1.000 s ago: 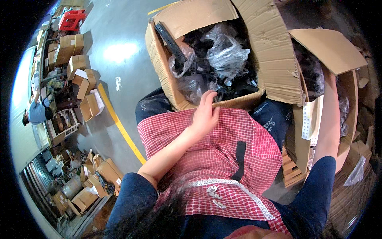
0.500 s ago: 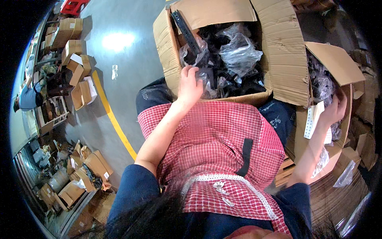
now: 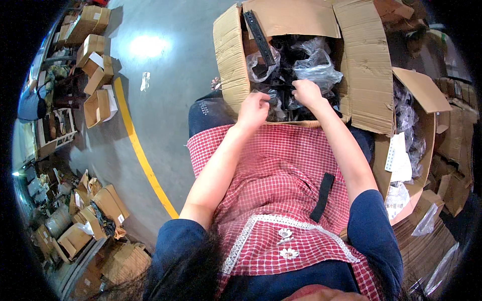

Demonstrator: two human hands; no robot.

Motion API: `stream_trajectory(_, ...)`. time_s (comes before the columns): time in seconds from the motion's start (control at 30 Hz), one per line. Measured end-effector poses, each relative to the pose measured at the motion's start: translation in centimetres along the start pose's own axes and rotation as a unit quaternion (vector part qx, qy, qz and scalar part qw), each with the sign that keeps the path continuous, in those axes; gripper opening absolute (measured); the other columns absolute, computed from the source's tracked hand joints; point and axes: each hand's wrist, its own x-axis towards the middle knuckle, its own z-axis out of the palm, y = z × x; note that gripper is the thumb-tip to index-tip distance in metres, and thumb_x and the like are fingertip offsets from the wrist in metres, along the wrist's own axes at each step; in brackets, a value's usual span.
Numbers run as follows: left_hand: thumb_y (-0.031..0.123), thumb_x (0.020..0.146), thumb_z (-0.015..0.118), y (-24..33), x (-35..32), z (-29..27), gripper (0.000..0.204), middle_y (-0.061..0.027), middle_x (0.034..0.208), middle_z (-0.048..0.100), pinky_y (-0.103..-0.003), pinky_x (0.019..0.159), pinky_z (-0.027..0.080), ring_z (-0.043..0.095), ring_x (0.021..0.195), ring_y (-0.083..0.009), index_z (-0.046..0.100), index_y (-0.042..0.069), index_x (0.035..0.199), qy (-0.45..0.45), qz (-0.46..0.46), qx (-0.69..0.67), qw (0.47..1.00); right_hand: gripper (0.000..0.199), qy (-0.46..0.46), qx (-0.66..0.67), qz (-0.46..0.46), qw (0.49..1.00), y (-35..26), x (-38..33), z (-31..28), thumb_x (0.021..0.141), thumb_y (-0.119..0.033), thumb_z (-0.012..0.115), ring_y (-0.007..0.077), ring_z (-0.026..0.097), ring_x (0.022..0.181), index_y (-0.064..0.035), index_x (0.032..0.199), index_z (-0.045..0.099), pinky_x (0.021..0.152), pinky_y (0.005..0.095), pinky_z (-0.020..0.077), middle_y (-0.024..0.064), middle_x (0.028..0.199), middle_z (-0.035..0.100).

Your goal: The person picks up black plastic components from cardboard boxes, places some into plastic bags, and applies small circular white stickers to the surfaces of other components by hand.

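Observation:
An open cardboard box (image 3: 232,67) stands between my knees, holding black parts and crumpled clear plastic bags (image 3: 319,70). A long black slotted strip (image 3: 260,40) leans inside its far left corner. My left hand (image 3: 253,110) is over the near left part of the box, its fingers curled together beside dark parts. Just to its right, above the contents, my right hand (image 3: 307,93) has its thumb and fingers closed in a pinch. Whatever either hand grips is too small and dark to make out.
On my right, a second open carton (image 3: 422,150) holds plastic-wrapped parts and a white paper sheet (image 3: 399,155). Several cartons (image 3: 98,110) lie on the left, past a yellow floor line (image 3: 135,145). More boxes and scrap are piled at lower left.
My right hand has left the carton on the right and come over the middle box. My left hand has shifted slightly, its fingers curling. The view has turned a little.

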Motion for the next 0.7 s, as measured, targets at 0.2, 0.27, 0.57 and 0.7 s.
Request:
stream_trajectory(0.2, 0.011, 0.09, 0.06, -1.0, 1.1, -2.2, 0.026, -0.0165, 0.096, 0.074, -0.036, 0.082, 0.055, 0.072, 0.092, -0.0254, 0.073, 0.004, 0.112, 0.026, -0.028, 0.02, 0.999, 0.025, 0.133, 0.072, 0.092, 0.984, 1.6, -5.3, -3.6, 0.086, -0.024, 0.068, 0.0396, 0.07, 0.082, -0.0002, 0.092, 0.068, 0.074, 0.0515, 0.0549, 0.0239, 0.087, 0.07)
stream_trajectory(0.27, 0.007, 0.085, 0.069, -1.2, 1.1, -2.5, 0.038, -0.0121, 0.112, 0.071, -0.034, 0.091, 0.054, 0.068, 0.104, -0.023, 0.066, 0.002, 0.123, -0.009, -0.047, -0.122, 0.991, 0.035, 0.091, 0.227, 0.207, 0.947, -0.6, -8.5, -9.2, 0.089, -0.026, 0.069, 0.0343, 0.07, 0.064, 0.0016, 0.11, 0.069, 0.066, 0.0442, 0.0544, 0.0219, 0.083, 0.071)
stream_trajectory(0.57, 0.007, 0.08, 0.08, 5.7, -0.2, -0.7, 0.056, -0.0081, 0.121, 0.061, -0.032, 0.09, 0.051, 0.059, 0.107, -0.0184, 0.057, 0.007, 0.131, -0.159, 0.041, -0.42, 0.893, 0.028, 0.377, 0.081, 0.049, 0.921, -1.8, -14.8, -10.0, 0.091, -0.008, 0.073, 0.02, 0.07, 0.069, -0.0008, 0.118, 0.069, 0.065, 0.0329, 0.0547, 0.0162, 0.097, 0.073)
stream_trajectory(0.7, 0.001, 0.088, 0.068, 4.5, 1.1, -1.0, 0.008, -0.0045, 0.086, 0.067, -0.026, 0.074, 0.051, 0.062, 0.079, -0.0115, 0.064, 0.003, 0.095, 0.025, 0.042, -0.264, 0.963, 0.03, 0.421, 0.023, 0.059, 0.905, 0.5, -16.1, -10.0, 0.09, -0.008, 0.072, 0.0236, 0.071, 0.075, 0.0006, 0.118, 0.068, 0.068, 0.0348, 0.0552, 0.0175, 0.096, 0.073)
